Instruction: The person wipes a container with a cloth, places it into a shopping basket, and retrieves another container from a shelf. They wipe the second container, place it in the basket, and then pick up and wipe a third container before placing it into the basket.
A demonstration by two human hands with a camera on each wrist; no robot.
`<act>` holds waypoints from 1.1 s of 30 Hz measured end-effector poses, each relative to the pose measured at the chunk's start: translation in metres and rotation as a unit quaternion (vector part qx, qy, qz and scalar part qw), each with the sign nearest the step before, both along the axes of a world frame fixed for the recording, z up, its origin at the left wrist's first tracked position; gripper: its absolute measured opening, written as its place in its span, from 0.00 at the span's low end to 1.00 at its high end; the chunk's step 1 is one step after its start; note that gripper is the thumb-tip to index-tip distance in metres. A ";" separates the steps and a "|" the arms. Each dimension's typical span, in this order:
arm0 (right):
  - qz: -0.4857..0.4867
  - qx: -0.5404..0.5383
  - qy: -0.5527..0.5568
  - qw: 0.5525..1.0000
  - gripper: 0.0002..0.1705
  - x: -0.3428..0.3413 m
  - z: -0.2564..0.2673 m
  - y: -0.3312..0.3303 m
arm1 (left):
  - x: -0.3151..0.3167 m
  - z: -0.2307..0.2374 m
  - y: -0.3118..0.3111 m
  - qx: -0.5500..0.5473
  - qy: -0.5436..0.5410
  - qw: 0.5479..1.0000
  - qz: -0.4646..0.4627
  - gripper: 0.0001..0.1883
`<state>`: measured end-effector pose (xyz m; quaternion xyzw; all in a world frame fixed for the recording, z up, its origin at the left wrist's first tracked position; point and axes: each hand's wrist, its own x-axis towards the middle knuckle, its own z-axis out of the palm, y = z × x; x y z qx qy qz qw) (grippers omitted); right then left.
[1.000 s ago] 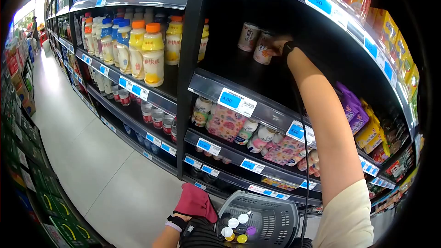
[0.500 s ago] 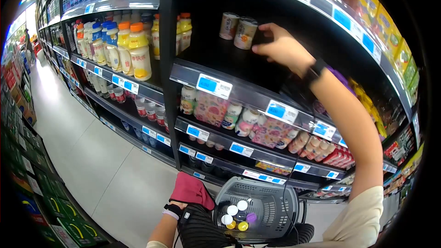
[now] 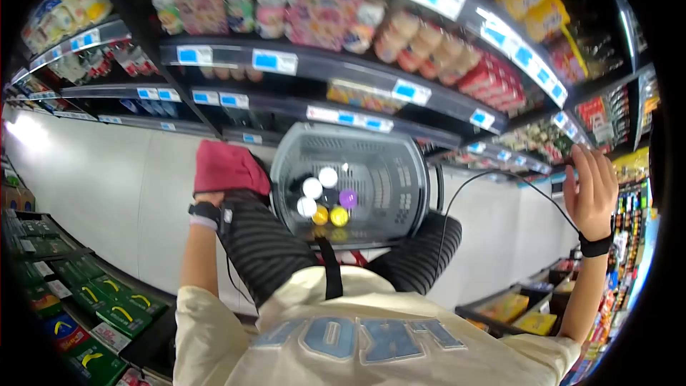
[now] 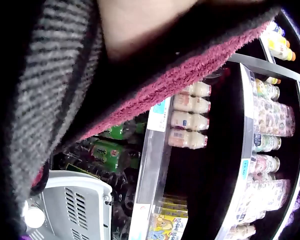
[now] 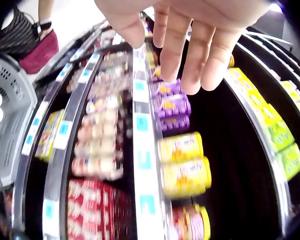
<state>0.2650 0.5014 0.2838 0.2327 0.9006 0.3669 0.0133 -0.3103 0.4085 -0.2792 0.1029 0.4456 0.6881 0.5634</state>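
Pale floor (image 3: 107,164), fuzzy pink cloth (image 3: 227,168)

In the middle of the head view the basket (image 3: 380,164) is open from above, with bare room in its right half; capped containers (image 3: 312,188) crowd the left half. A shelf edge (image 3: 280,109) runs close along its upper side, striped legs (image 3: 259,239) hem in its lower corners, and a pink cloth (image 3: 227,168) stands just beside its left rim. Between basket and right hand (image 3: 592,191) there is passage above the floor (image 3: 486,229), crossed by a thin cable (image 3: 500,173). In the right wrist view, dark free room lies right of the yellow cans (image 5: 184,176), bounded by boxes (image 5: 272,122).
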 end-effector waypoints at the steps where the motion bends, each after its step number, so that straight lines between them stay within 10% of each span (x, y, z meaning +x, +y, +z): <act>1: -0.045 0.000 -0.006 0.999 0.23 0.029 -0.004 -0.009 | -0.001 -0.002 -0.001 -0.003 -0.029 0.999 0.014 0.28; 8: -0.194 0.010 0.036 0.980 0.18 0.117 -0.022 -0.070 | -0.009 -0.002 0.009 -0.032 0.032 0.999 -0.003 0.34; 14: -0.150 -0.183 0.245 0.940 0.16 0.042 -0.084 -0.064 | -0.002 0.015 0.011 -0.041 0.036 0.998 -0.003 0.32; 25: -0.193 -0.625 0.457 0.602 0.16 -0.123 -0.312 0.020 | 0.013 0.032 0.006 -0.039 0.014 0.998 0.039 0.29; 33: -0.270 -0.569 0.239 0.739 0.37 -0.177 -0.571 0.062 | 0.032 0.070 -0.008 -0.085 -0.051 0.989 0.106 0.28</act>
